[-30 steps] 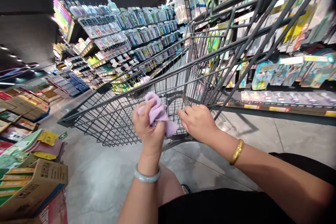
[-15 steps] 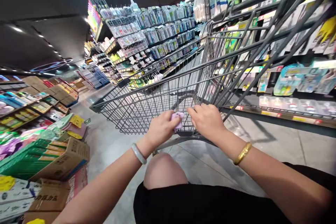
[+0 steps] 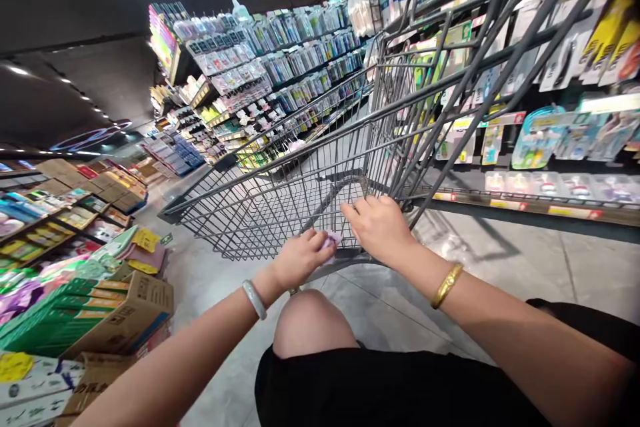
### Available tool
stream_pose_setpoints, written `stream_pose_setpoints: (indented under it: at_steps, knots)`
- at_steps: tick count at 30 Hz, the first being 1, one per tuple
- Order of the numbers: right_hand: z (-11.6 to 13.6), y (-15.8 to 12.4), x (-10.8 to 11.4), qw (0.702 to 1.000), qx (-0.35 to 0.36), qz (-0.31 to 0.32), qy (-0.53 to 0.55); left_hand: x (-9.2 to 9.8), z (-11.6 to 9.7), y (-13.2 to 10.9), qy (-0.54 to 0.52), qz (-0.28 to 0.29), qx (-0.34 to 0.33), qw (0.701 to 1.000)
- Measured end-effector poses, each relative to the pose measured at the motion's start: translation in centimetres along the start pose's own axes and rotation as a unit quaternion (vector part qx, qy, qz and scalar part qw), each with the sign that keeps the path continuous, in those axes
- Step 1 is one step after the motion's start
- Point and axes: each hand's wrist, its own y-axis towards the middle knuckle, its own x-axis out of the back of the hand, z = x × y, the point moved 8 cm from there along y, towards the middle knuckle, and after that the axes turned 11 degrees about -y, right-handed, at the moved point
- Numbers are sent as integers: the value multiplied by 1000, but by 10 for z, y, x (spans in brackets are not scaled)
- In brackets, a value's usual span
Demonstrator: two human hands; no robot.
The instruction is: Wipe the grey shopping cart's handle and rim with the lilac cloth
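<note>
A grey wire shopping cart (image 3: 260, 203) stands tilted across my view, its basket directly beyond my hands. My left hand (image 3: 303, 257) is closed around a small, crumpled, light purple cloth or tissue (image 3: 330, 240), which pokes out past the fingers near the cart's lower frame. To the right, my right hand (image 3: 379, 223) curls its fingers over the near wire end of the cart; the fingertips are partly hidden. A pale bangle circles my left wrist, and a gold one my right.
Shelves with hanging packaged goods (image 3: 535, 137) run along the right. A stationery display (image 3: 300, 57) rises behind the cart. On the left are a cardboard box of green packets (image 3: 135, 310) and stacked goods. Grey tiled floor (image 3: 220, 340) lies below, beside my bent knee (image 3: 313, 327).
My left hand has moved slightly left and down with the purple cloth, away from my right hand. The whole view has shifted a little, with the cart appearing further left.
</note>
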Motion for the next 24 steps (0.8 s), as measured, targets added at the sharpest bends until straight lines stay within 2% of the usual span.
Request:
stream_pose_setpoints:
  at_steps: [2,4,6,7,10,12,15,19,21,24]
  knots:
    - [0,0,-1,1000,-2,-2,3,9,9,0,12,-44,-6,999]
    - [0,0,-3,1000,-1,-7,5,20,16,-1,37,-126,16,991]
    - [-1,0,-3,1000,0,-13,4,20,14,-3,55,-175,16,983]
    - [-1,0,-3,1000,0,-15,3,13,9,-4,57,-171,-1,984]
    - [0,0,-2,1000,3,-16,-1,-15,-7,-9,41,-104,-74,991]
    - [0,0,-1,1000,5,-15,-3,-24,-9,-14,33,-75,-103,991]
    - [1,0,0,1000,4,-11,0,-15,0,-13,31,-69,-100,992]
    - [0,0,0,1000,0,-4,2,9,18,-8,42,-107,-25,993]
    - [0,0,0,1000,2,-3,0,8,16,-10,43,-112,-7,993]
    - [0,-1,0,1000,7,-8,-6,-5,6,-19,33,-93,-28,995]
